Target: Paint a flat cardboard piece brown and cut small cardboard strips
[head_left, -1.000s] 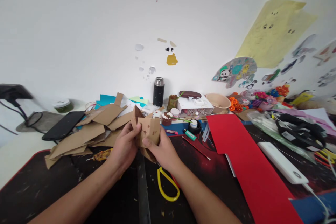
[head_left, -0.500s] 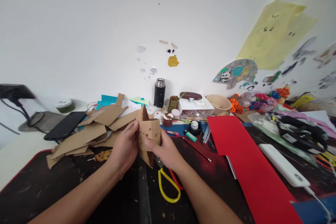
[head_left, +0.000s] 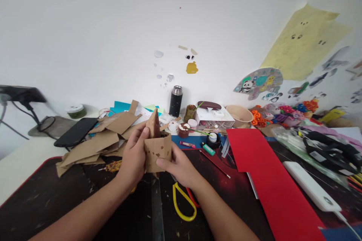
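Between my hands is a small folded cardboard piece, light brown with dark brown spots, hollow at its top. A pointed strip of cardboard rises behind it. My left hand grips the left side of the piece, thumb up by the pointed strip. My right hand closes on its right side, thumb pressed across the spotted front. Below my right hand lie scissors with yellow and red handles; their blades are mostly hidden. A metal ruler runs toward me beneath the piece.
Cut cardboard strips pile up at the left beside a black phone. A red sheet covers much of the right, near a white power strip. A black flask stands against the wall, with small pots before it.
The cardboard piece has turned so its spotted front faces me more squarely and sits slightly lower. Both hands keep their hold. The view has shifted a little left.
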`<state>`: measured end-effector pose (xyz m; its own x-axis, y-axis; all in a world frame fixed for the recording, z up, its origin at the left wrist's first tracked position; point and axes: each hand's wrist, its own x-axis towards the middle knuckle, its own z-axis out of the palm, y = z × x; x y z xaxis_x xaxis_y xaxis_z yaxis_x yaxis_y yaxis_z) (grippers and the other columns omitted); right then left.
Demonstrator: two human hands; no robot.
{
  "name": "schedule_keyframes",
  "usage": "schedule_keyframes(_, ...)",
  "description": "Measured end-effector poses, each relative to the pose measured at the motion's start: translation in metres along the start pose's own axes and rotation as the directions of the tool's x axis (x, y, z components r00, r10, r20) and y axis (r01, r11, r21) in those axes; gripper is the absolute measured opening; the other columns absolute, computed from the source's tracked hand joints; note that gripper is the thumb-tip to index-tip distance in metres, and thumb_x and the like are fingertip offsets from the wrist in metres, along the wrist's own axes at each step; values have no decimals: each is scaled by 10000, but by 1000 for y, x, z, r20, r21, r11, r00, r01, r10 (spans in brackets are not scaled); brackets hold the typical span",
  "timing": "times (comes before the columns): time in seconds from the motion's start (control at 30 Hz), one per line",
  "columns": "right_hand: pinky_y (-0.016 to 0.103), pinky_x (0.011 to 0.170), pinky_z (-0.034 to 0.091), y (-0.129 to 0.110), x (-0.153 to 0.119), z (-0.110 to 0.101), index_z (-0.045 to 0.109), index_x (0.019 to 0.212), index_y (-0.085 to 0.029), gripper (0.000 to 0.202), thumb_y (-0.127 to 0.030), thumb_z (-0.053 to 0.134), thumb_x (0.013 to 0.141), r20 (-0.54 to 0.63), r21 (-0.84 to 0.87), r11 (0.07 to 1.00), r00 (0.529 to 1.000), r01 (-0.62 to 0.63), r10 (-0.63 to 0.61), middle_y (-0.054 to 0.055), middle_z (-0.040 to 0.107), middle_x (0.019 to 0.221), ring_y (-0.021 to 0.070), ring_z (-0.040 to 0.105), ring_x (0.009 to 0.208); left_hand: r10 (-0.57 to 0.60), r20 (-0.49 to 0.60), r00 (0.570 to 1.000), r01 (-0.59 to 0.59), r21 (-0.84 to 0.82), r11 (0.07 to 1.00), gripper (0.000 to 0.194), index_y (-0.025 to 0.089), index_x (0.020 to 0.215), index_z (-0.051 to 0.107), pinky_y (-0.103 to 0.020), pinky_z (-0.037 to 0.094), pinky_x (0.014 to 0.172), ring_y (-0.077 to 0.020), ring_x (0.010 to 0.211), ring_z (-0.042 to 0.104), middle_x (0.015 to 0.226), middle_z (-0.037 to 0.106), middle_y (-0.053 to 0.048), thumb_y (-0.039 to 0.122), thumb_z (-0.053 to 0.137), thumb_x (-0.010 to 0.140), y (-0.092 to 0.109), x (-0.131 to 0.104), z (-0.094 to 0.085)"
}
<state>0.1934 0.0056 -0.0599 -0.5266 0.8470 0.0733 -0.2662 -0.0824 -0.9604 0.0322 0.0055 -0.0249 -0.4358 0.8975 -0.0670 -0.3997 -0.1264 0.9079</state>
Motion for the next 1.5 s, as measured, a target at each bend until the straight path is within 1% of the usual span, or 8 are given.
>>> schedule_keyframes(0.13,547,1317,474,-2,-2,5,549,1610,-279,874,-584,961,901,50,-38,999,998,36,-34,122,607,1723,374,601,1574,221,40,974,-225,184,957,658,310,1291,791,-409,595,1034,-307,1234,728,1309,809,-44,785,866,843,-1,0,-5)
schedule_keyframes(0.3,544,1306,487,0,-2,8,533,1619,-272,922,-619,967,883,17,-41,997,998,62,-61,128,645,1683,375,625,1550,276,114,955,-295,217,931,647,308,1334,751,-455,581,1111,-319,1275,728,1355,798,-64,789,805,905,-3,-2,-5)
schedule_keyframes(0.43,560,1276,513,1,0,6,577,1567,-275,887,-602,991,854,-53,-92,994,996,60,-65,118,705,1603,373,664,1493,234,99,967,-250,203,947,628,293,1287,778,-449,605,1063,-332,1249,743,1299,816,-63,772,828,884,1,3,-4)
schedule_keyframes(0.6,571,1256,537,-5,-2,2,611,1528,-294,834,-567,1006,847,-36,-83,992,995,90,-93,107,747,1538,366,702,1443,123,4,992,-123,49,991,578,280,1169,784,-398,631,924,-310,1140,765,1172,836,-43,714,905,807,8,21,-7)
schedule_keyframes(0.8,576,1225,565,-8,-3,-1,674,1433,-292,733,-583,1004,847,-85,-65,991,989,115,-120,103,789,1457,363,739,1377,132,-3,991,-132,-35,991,506,295,1088,787,-349,640,821,-265,1006,774,1057,833,0,665,949,784,19,26,-6)
schedule_keyframes(0.93,577,1240,546,-9,-2,-2,672,1456,-273,779,-617,997,837,-97,-79,990,987,119,-127,112,784,1464,372,724,1398,131,35,991,-129,-45,991,565,287,1136,791,-346,636,852,-264,1048,766,1127,830,-18,667,969,758,21,22,-6)
schedule_keyframes(1.17,595,1282,504,-12,-2,2,661,1503,-315,786,-592,994,847,-79,-54,996,994,78,-82,93,755,1534,380,687,1462,159,160,974,-167,37,985,644,274,1303,757,-444,611,1061,-327,1292,731,1314,811,-84,665,936,824,19,22,-9)
schedule_keyframes(1.5,568,1219,557,-15,-1,4,692,1443,-284,740,-514,1020,821,-109,-44,996,991,75,-80,93,789,1452,373,723,1379,139,241,961,-158,59,986,598,269,1241,787,-467,620,1038,-343,1232,763,1245,839,-83,653,954,814,17,10,-4)
